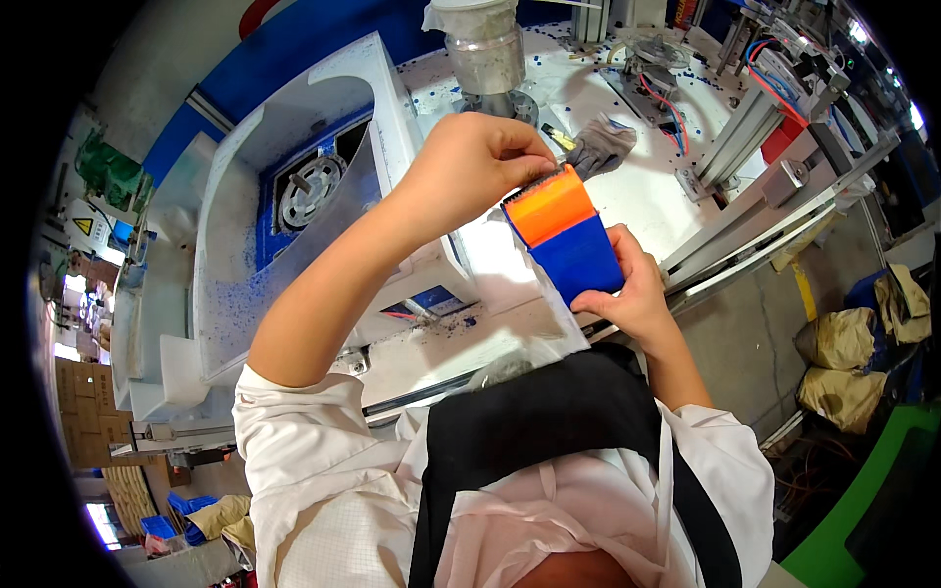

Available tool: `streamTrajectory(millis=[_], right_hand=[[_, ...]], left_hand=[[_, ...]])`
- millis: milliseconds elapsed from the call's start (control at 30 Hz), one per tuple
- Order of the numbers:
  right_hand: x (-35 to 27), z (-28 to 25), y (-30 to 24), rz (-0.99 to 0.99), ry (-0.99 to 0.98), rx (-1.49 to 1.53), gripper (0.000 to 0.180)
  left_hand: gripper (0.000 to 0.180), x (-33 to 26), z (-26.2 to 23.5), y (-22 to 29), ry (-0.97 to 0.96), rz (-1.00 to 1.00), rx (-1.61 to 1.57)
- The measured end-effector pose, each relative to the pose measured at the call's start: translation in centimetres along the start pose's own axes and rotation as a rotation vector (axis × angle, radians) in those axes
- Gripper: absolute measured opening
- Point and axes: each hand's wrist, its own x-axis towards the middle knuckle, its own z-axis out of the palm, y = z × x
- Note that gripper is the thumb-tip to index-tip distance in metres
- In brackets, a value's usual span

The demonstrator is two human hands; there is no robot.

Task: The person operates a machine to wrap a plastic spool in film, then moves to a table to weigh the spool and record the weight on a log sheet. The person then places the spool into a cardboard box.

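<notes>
A flat, blocky piece (578, 255), blue at the near end and orange at the far end, is held tilted in front of my body. Along its far edge runs a dark, toothed or bristled strip (534, 186); its exact kind is unclear. My right hand (637, 289) grips the blue end, thumb on the near corner and fingers behind. Bent over the far edge, my left hand (470, 162) has its fingertips pinched together at the dark strip. Whatever lies between those fingertips is hidden. Just beyond, a grey cloth (601, 145) lies crumpled on the white worktop (627, 191).
At left stands a white machine housing (221, 294) with a round metal fitting (312, 191) inside and blue granules scattered about. A metal canister (485, 54) rises at the back. Aluminium framing (774, 181) with hoses borders the right; filled sacks (838, 367) sit on the floor.
</notes>
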Motion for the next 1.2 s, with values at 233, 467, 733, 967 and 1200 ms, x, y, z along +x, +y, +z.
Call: streamTrajectory(millis=[233,467,733,967,1200], right_hand=[[0.3,-2.4,0.2,0.104,0.041,-0.466,0.062],[2.2,-2.7,3.5,0.156,0.161,-0.825,0.068],[5.9,-5.1,8.3,0.268,0.209,-1.226,0.054],[6.5,-5.2,1.8,-0.111,0.217,-0.208,0.08],[6.8,0.4,-4.0,-0.141,-0.292,0.306,0.087]], left_hand=[[0.019,-2.7,-9.2,0.5,0.56,0.102,-0.038],[0.015,-5.0,-4.6,3.5,0.57,0.462,0.463],[0.022,-4.1,1.6,6.3,0.655,1.033,0.749],[0.01,-3.2,-2.1,7.1,0.528,0.438,0.472],[0.013,-2.3,-5.1,5.9,0.52,0.286,0.283]])
